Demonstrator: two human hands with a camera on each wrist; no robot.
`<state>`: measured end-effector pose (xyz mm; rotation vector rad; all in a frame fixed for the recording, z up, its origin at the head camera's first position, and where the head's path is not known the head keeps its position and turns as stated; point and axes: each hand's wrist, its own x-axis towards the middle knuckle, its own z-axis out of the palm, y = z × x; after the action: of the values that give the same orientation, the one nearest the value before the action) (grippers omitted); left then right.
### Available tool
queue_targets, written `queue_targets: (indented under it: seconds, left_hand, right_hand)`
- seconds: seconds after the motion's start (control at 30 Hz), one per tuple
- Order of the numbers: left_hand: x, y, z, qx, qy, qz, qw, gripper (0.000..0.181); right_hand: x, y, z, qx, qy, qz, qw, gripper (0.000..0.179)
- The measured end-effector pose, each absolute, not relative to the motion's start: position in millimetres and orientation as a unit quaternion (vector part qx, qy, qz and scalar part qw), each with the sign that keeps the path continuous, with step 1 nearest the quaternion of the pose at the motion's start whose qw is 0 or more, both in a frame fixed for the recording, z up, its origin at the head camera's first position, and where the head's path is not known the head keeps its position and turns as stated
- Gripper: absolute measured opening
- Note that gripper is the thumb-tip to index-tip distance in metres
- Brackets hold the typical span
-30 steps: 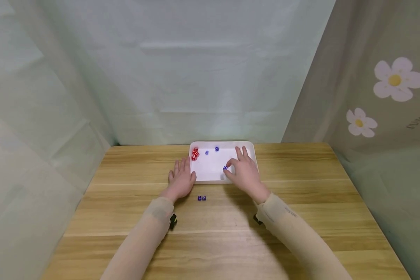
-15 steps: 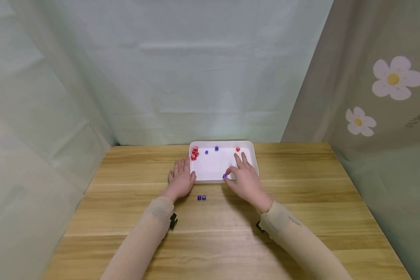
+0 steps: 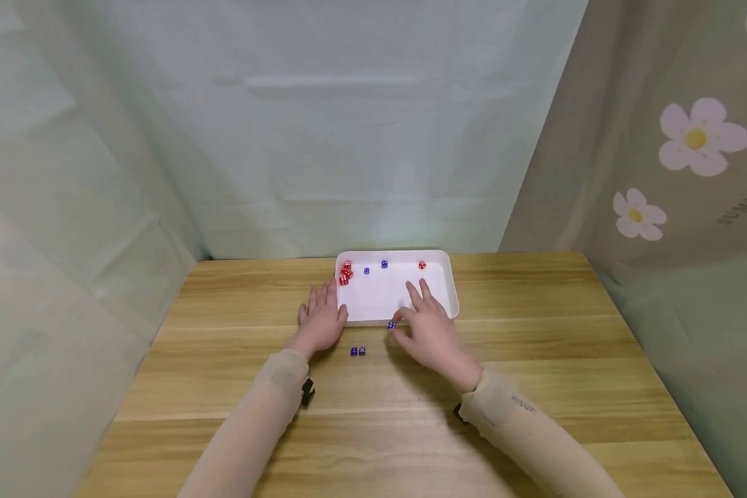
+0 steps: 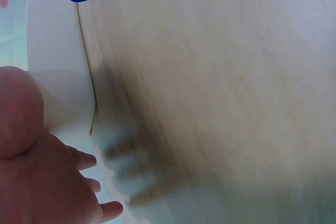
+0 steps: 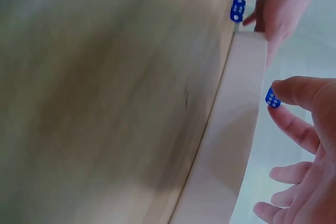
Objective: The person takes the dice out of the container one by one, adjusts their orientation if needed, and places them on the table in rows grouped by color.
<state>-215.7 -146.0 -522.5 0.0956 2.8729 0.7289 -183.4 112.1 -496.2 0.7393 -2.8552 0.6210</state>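
A blue die (image 3: 392,325) with white pips is pinched between the thumb and index finger of my right hand (image 3: 432,339), over the near rim of the white tray (image 3: 373,304); the right wrist view shows this blue die (image 5: 272,98) too. My left hand (image 3: 321,324) rests at the tray's left side, its fingers extended. In the tray, several red dice (image 3: 346,272) cluster at the left. Two blue dice (image 3: 384,264) lie toward the back, and a single red die (image 3: 422,265) sits at the back right.
On the wooden table (image 3: 398,429), two more blue dice (image 3: 357,351) stand side by side in front of the tray. A pale curtain (image 3: 373,138) hangs behind the table. Another curtain with printed flowers (image 3: 636,215) is at the right.
My right hand has carried the pinched blue die from above the tray toward me, to its near rim. The red die at the back right has come into sight. My left hand has stayed put.
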Motion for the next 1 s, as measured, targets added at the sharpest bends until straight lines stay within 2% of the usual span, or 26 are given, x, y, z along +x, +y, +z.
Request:
queue_targets:
  seconds: [0.6, 1.0]
  left_hand:
    - [-215.0, -145.9, -517.4, 0.033, 0.965, 0.245, 0.085, 0.075]
    - [-216.2, -145.2, -522.1, 0.034, 0.965, 0.244, 0.085, 0.074]
  right_hand:
    - [-167.8, 95.4, -504.2, 0.272, -0.949, 0.157, 0.026, 0.014]
    - [-164.7, 87.3, -506.8, 0.281, -0.946, 0.155, 0.033, 0.014]
